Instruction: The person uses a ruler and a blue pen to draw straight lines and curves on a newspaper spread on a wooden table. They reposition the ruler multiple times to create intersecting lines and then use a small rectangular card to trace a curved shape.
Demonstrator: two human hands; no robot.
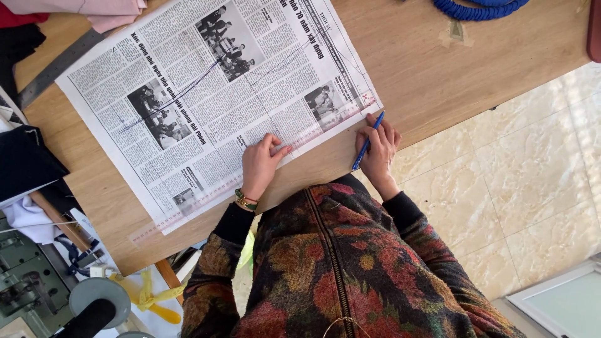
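Observation:
A sheet of newspaper (206, 94) lies spread on a wooden table (426, 69), with drawn pen lines crossing it. A long clear ruler (188, 209) lies along the paper's near edge. My left hand (260, 164) presses flat on the ruler and paper, fingers spread. My right hand (377, 150) holds a blue pen (367, 141), its tip near the ruler's right end at the paper's corner.
A coiled blue cord (479, 9) lies at the table's far edge. Pink fabric (94, 11) and a grey metal ruler (53, 69) are at the far left. Dark cloth (25, 159), a sewing machine (31, 281) and a yellow tape measure (147, 294) sit left. Tiled floor (519, 169) lies right.

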